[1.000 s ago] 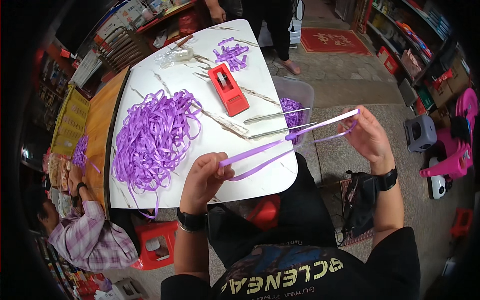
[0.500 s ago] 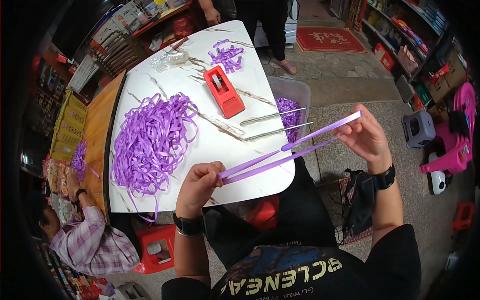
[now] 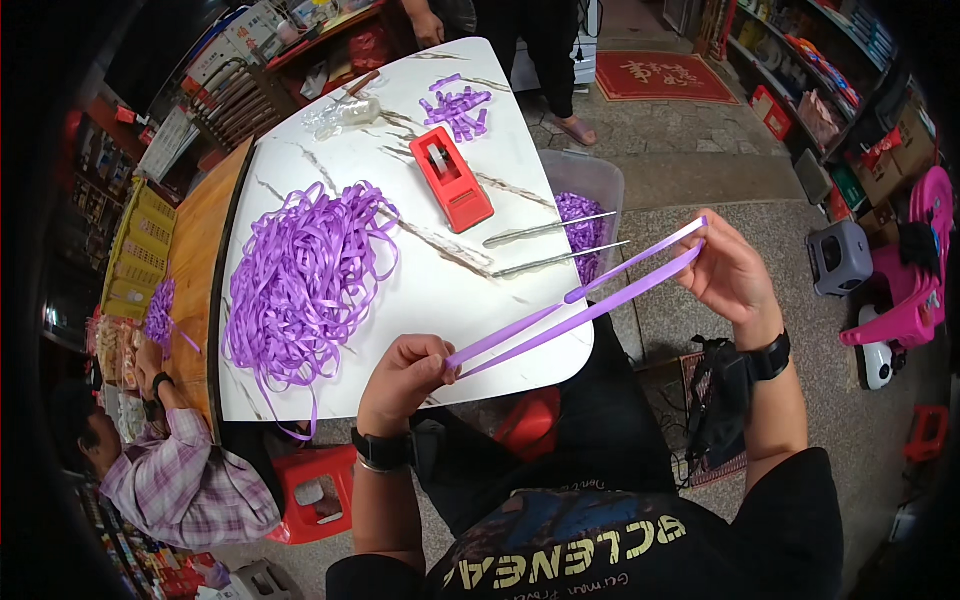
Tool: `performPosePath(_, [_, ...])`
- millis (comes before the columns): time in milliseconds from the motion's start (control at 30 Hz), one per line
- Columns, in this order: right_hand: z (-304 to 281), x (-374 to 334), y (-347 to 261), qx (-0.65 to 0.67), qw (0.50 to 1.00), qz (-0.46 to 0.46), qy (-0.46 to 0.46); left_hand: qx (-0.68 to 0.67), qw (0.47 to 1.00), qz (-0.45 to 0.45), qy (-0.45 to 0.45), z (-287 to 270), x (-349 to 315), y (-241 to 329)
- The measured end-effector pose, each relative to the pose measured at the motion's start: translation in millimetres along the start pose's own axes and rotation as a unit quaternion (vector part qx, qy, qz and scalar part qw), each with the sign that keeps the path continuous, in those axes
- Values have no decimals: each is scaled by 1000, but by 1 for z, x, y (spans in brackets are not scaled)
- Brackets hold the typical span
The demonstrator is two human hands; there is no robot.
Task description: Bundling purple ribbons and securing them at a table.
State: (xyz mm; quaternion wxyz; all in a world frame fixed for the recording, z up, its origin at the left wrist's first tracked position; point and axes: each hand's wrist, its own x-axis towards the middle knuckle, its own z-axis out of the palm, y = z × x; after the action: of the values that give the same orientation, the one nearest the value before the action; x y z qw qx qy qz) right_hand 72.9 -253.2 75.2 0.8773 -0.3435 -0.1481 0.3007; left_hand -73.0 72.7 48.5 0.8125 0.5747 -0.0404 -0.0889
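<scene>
A purple ribbon (image 3: 600,310) is stretched in a long narrow loop between my two hands, with a small knot on its upper strand. My left hand (image 3: 408,378) pinches one end near the table's front edge. Higher and to the right, past the table's side, my right hand (image 3: 728,268) grips the other end, where a pale ribbon tip shows. On the table left of my left hand lies a big tangled heap of purple ribbons (image 3: 300,285). Two thin metal rods (image 3: 550,230) jut over the table's right edge. A red tape dispenser (image 3: 452,180) sits behind them.
Short purple ribbon pieces (image 3: 460,112) and a crumpled clear plastic bag (image 3: 342,118) lie at the table's far end. A clear bin (image 3: 612,180) of purple ribbons stands beside the table. At left a person in a plaid shirt (image 3: 190,490) handles ribbon; another person stands beyond the table.
My right hand has shifted slightly left and its fingers have closed up on the ribbon. The lower strand has turned its flat side to view. My left hand has barely moved.
</scene>
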Motion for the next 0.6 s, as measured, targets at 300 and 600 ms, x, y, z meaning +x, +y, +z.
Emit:
performPosePath(300, [-1,2,11,86,996,-3,-31,27,998,-50,9,-6,-3,1])
performPosePath(600, [4,2,9,74,996,32,37,89,989,-106,-55,-4,-4,8])
